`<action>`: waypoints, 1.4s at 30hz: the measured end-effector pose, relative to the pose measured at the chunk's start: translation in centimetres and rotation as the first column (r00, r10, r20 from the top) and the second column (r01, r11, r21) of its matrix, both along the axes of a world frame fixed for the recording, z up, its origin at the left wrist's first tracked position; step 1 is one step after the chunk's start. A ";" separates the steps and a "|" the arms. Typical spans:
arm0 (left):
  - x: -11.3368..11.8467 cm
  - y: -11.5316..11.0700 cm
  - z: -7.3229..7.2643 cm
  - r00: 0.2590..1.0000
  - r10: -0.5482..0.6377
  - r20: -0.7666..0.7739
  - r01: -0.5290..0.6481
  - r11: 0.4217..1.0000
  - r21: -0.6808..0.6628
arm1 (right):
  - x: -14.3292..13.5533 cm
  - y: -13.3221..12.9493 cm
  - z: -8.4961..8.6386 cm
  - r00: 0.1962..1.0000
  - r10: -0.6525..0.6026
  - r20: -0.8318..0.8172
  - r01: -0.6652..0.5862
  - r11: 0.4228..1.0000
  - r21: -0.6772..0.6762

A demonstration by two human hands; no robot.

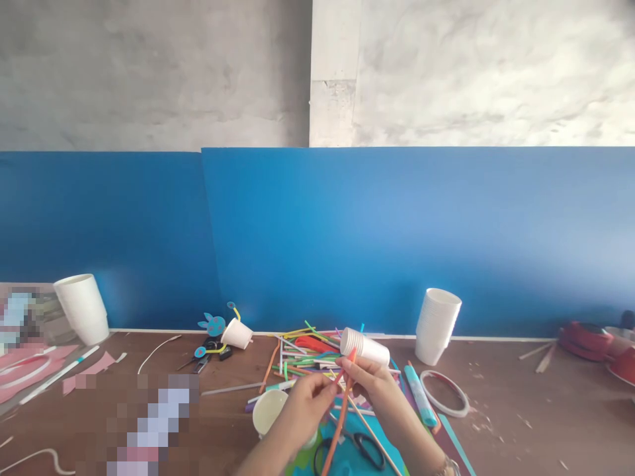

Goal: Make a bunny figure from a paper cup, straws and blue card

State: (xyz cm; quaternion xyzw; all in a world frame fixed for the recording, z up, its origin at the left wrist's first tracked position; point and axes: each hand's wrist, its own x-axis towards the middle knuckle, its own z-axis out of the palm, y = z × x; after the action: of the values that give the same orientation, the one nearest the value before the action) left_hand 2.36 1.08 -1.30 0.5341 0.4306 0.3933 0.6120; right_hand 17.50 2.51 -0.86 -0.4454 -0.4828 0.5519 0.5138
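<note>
Orange straw (340, 423) sits pinched near its upper end by the left hand (320, 391) and right hand (368, 375); probably light, smooth and easily creased, best held softly there. Its length runs below the grip, beside scissors (358, 437); stacked cups (370, 349) lie just beyond.

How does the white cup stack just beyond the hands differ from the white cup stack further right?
The first cup stack lies on its side; the second cup stack stands upright.
The first lies among coloured sticks; the second stands apart from them.
The right hand partly hides the first, not the second.
Both are nested white cups.
</note>
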 end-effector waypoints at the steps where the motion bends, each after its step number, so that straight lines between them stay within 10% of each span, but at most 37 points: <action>1: -0.1 0.0 0.3 0.999 0.018 -0.032 -0.017 0.999 0.030 | 0.0 0.0 0.0 1.000 0.004 0.007 -0.004 1.000 -0.002; 17: -0.7 -0.5 2.3 0.998 -0.051 -0.048 0.061 0.971 0.230 | -0.5 -1.0 0.7 0.996 0.058 -0.074 -0.055 0.998 0.041; 28: 1.2 -0.5 -0.1 0.995 0.068 0.074 -0.083 0.971 0.226 | -2.8 -1.9 0.6 0.983 -0.016 -0.182 0.032 0.996 0.087; 37: 0.2 -0.2 1.0 0.987 -0.099 0.123 0.110 0.990 -0.085 | -0.5 -0.9 0.7 0.987 -0.116 -0.113 0.124 0.990 0.070; 42: 0.0 -0.5 1.3 0.974 -0.106 0.199 0.118 0.992 -0.053 | -0.5 -1.1 1.4 0.999 0.052 -0.011 -0.051 0.996 0.075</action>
State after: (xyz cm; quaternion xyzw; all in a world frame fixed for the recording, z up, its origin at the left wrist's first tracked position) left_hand 2.32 0.60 -0.02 0.4964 0.3500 0.3948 0.6894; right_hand 17.00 1.38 0.55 -0.4097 -0.5110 0.5493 0.5189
